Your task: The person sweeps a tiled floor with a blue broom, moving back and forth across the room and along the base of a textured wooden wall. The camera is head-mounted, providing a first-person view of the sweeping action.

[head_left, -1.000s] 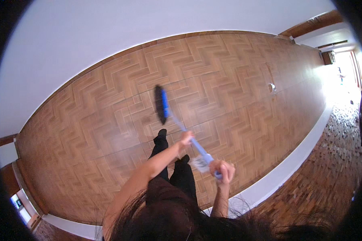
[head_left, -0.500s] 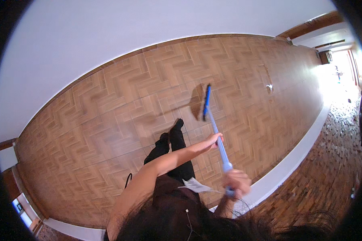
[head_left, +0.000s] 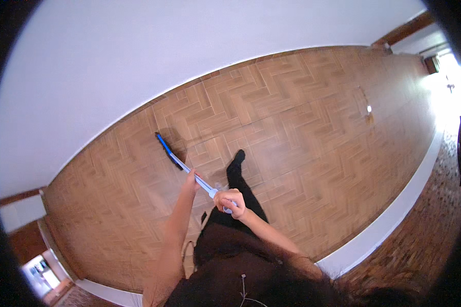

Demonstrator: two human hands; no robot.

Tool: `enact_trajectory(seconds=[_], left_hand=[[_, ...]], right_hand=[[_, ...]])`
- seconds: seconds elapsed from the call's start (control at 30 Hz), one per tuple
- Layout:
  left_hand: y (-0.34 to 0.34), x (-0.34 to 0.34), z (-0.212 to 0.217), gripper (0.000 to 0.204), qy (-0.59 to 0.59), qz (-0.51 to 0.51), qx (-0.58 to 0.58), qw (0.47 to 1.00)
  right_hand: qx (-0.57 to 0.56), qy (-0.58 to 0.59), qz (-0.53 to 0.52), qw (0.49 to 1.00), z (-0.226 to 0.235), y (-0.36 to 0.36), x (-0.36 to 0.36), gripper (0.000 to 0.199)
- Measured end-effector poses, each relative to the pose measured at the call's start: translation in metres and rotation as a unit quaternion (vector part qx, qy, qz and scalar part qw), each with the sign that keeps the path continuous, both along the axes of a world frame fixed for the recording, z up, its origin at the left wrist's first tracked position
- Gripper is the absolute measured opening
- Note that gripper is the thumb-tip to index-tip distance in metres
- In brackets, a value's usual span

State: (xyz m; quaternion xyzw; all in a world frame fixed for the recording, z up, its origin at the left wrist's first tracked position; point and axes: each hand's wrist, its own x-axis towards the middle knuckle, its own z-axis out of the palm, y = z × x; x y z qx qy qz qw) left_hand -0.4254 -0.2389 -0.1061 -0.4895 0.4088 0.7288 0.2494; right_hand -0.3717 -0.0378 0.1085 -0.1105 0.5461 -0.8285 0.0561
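Observation:
A broom [head_left: 202, 185] with a pale blue handle slants across the floor in front of me. My right hand [head_left: 230, 201] is wrapped round the top end of its handle, close to my body. Lower on the handle, my left hand [head_left: 191, 181] grips it with the thumb along the shaft. The blue broom head [head_left: 165, 145] has dark bristles and is over the floor at the left, casting a shadow beside it; whether the bristles touch the tiles I cannot tell.
Herringbone wood-look floor tiles [head_left: 292, 169] run along a white wall [head_left: 138, 56] at the far side. My dark-clad foot [head_left: 235, 162] stands right of the broom. Farther right lies a small white thing [head_left: 369, 109] with brownish bits. A white ledge [head_left: 374, 245] borders the near right.
The broom has swung from right of my feet across to the left, both hands moving with it and keeping their grip. My view has shifted a little left.

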Motion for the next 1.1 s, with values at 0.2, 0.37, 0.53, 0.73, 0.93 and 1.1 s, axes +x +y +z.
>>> enact_trajectory(seconds=[0.2, 0.37, 0.53, 0.73, 0.93, 1.1], left_hand=[[0.098, -0.052, 0.012, 0.019, 0.130, -0.158, -0.044, 0.978], [0.254, -0.102, 0.032, 0.018, 0.111, -0.241, 0.146, 0.953], [0.341, -0.139, 0.067, 0.017, 0.076, -0.336, 0.352, 0.871], [0.348, -0.159, 0.106, 0.016, 0.083, -0.374, 0.380, 0.842], [0.306, -0.168, 0.194, 0.015, 0.052, -0.270, 0.234, 0.933], [0.233, -0.230, 0.122, 0.012, 0.046, 0.018, 0.127, 0.991]], right_hand=[[0.010, -0.096, -0.196, 0.976, 0.044, 0.057, -0.049, 0.038], [0.160, 0.036, -0.260, 0.952, 0.079, 0.097, -0.088, 0.032], [0.381, 0.070, -0.239, 0.890, 0.034, 0.105, -0.122, 0.016], [0.290, 0.167, -0.217, 0.917, 0.134, 0.152, -0.134, 0.014], [-0.028, 0.164, -0.285, 0.944, 0.194, 0.205, -0.139, 0.037], [-0.016, -0.057, -0.242, 0.968, 0.140, 0.198, -0.226, 0.040]])
